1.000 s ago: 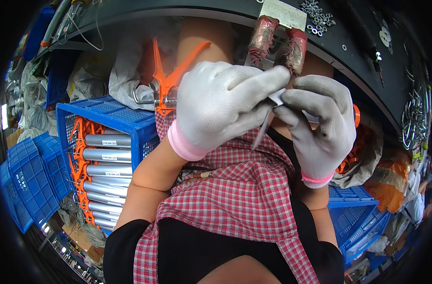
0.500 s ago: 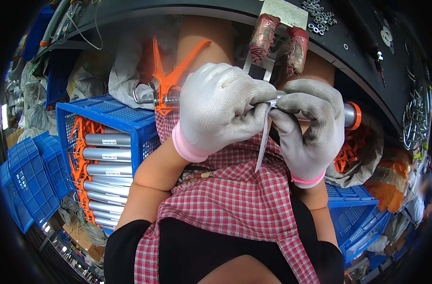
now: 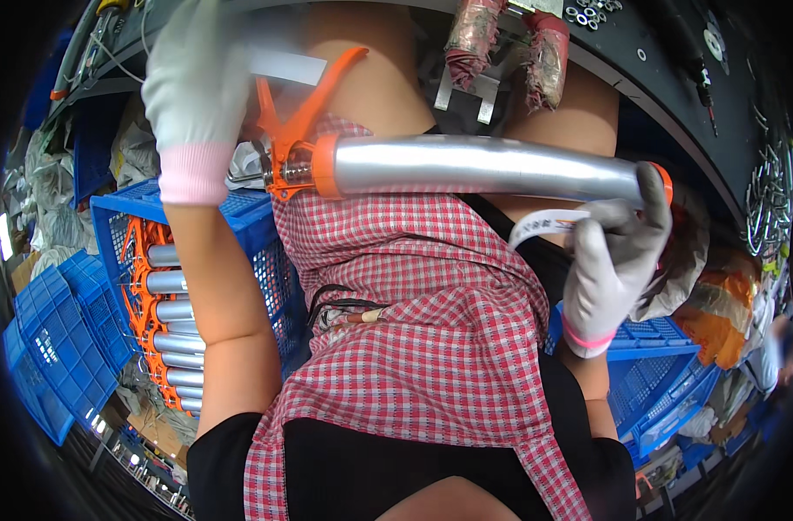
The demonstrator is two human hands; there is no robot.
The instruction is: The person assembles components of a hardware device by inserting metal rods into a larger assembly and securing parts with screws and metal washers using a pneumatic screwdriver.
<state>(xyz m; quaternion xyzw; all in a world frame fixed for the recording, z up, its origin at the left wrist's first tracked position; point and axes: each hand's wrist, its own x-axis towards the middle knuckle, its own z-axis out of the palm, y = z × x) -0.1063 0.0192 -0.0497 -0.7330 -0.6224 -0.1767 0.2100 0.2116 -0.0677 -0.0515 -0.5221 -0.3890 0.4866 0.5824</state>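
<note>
OK so the gun (image 3: 492, 168) is lying pretty much crosswise over the lap, long axis left to right, orange handle (image 3: 284, 139) on the left, orange cap (image 3: 666, 180) on the right. The right hand (image 3: 609, 256) is clearly the nearer one: it's just below the gun's right end, one finger reaching up against the tube by the cap, so from there the gun lies up and to the left. The left hand (image 3: 197, 87) is off past the handle end, up and left, apart from the gun, which lies down and to the right of it.

State of the hands: the right is half curled, thumb and finger seemingly pinching a curly printed label (image 3: 535, 226) below the gun. The left is too blurred to read; a blank strip (image 3: 288, 68) is beside it, above the handle, can't tell if it's gripped.

Count: one gun on the lap, two hands, one label, one strip. Left of the gun, one crate (image 3: 279, 260) with roughly eight more guns (image 3: 172, 283), overlapping. Above the gun, two red-wrapped posts (image 3: 548, 61) by the desk (image 3: 653, 82).
</note>
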